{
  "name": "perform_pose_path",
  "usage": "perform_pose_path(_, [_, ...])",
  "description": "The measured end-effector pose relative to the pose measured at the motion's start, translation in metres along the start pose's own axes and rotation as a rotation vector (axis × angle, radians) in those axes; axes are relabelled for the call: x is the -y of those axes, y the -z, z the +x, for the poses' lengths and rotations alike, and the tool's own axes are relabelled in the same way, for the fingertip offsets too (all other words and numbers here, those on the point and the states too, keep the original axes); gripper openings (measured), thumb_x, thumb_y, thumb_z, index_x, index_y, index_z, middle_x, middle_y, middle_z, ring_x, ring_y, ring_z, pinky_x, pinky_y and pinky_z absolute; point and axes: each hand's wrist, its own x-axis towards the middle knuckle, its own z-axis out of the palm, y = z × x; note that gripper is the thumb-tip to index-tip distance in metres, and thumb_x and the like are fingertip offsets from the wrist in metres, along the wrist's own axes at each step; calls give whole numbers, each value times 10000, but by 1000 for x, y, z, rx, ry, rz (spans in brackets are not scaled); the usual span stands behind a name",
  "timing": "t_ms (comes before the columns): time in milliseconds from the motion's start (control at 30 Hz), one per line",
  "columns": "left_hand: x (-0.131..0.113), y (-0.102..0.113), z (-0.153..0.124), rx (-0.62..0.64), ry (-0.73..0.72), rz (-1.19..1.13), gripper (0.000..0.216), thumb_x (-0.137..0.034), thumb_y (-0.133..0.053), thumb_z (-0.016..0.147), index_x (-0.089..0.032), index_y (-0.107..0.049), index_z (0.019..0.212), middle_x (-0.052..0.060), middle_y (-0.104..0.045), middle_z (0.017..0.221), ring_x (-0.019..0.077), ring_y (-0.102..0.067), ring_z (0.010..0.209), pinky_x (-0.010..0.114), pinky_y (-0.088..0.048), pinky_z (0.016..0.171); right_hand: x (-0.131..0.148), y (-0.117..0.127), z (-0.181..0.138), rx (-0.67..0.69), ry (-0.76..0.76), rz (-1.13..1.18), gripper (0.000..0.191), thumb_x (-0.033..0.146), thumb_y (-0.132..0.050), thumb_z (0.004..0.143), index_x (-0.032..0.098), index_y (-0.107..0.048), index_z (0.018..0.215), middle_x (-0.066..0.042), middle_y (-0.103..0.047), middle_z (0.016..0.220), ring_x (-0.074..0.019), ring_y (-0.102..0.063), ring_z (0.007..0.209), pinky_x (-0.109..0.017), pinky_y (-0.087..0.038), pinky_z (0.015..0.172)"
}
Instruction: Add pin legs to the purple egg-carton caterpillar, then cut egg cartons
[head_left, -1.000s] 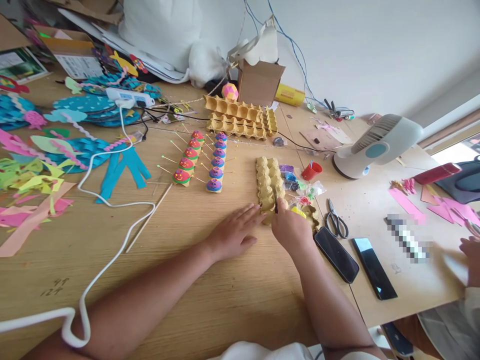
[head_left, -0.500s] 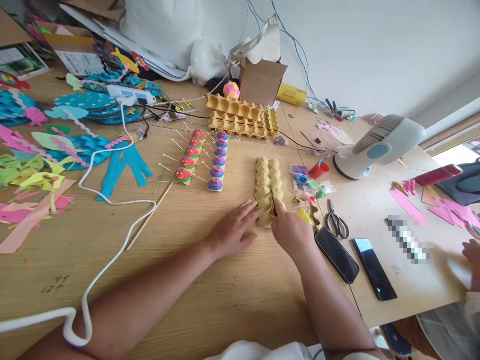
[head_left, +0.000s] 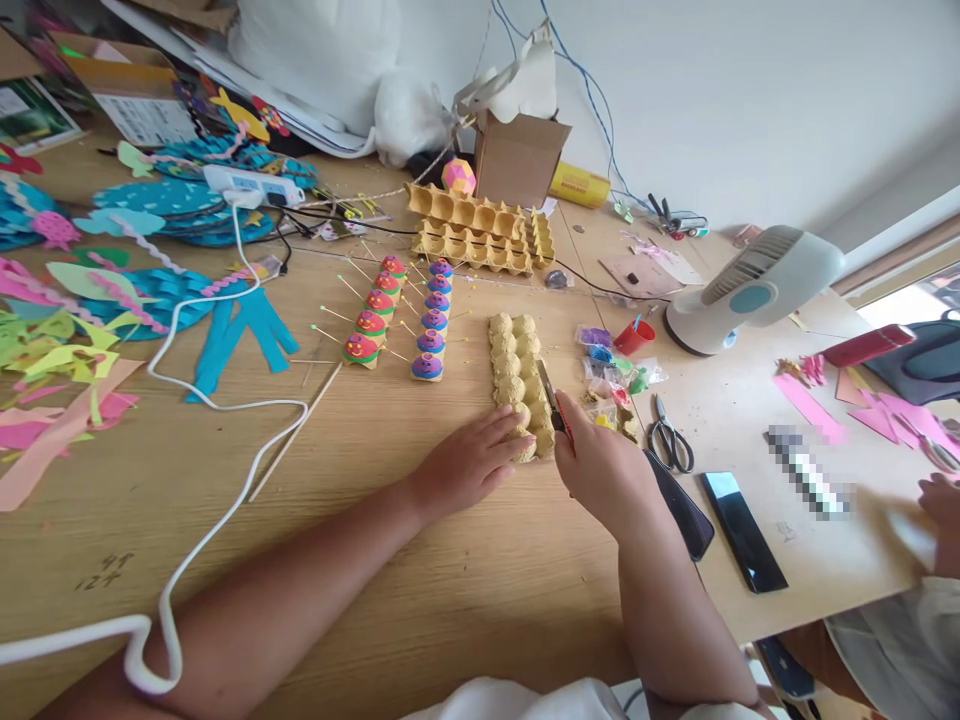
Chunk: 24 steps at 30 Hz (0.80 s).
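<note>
A pale yellow pulp egg carton piece [head_left: 511,365] lies cups-down on the wooden table, two rows wide. My left hand [head_left: 472,455] rests with outstretched fingers over its near left end. In my right hand [head_left: 604,465] is a utility knife [head_left: 556,406] with a red and black handle. Its blade points away from me along the carton's right side; whether it touches the pulp I cannot tell. To the left stand two decorated egg-carton strips with faces and pins, one red and green [head_left: 379,305], the other purple and blue [head_left: 433,322].
Scissors [head_left: 670,438], two phones [head_left: 744,530] and a red cup [head_left: 634,337] lie right of my hand, near clay packets. A white fan [head_left: 750,290] stands farther back. More egg cartons [head_left: 472,245] lie behind. A white cable [head_left: 225,400] crosses the left side. Another person's hand [head_left: 941,505] is at far right.
The knife has come away from between the cup rows to the carton's right side, showing more blade. The carton has shifted slightly left, and my left fingers now reach farther over it.
</note>
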Motion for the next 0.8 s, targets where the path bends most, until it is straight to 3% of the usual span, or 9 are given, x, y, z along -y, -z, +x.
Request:
perform_pose_path(200, [-2, -2, 0, 40, -27, 38, 451, -178, -531, 986, -189, -529, 1437, 102, -535, 1526, 268, -427, 1480, 478, -421, 1223, -2, 0, -16, 4, 24, -32, 571, 274, -389, 1021, 219, -347, 1588, -74, -793, 955, -236, -743, 820, -295, -359, 590])
perform_pose_path(433, [-2, -5, 0, 98, 35, -1, 604, -194, -556, 968, -192, -402, 1552, 124, -408, 1629, 268, -361, 1528, 484, -387, 1244, 1, -26, -28, -16, 71, -64, 583, 227, -411, 1022, 164, -335, 1596, -79, -794, 951, -219, -754, 857, -279, -377, 596])
perform_pose_path(800, [-1, -3, 1, 128, 68, -111, 673, -191, -590, 930, -202, -384, 1571, 138, -366, 1650, 267, -392, 1515, 432, -394, 1237, 1, -48, -25, -25, 106, -122, 604, 226, -434, 1021, 168, -314, 1610, -55, -788, 862, -214, -761, 781, -296, -371, 545])
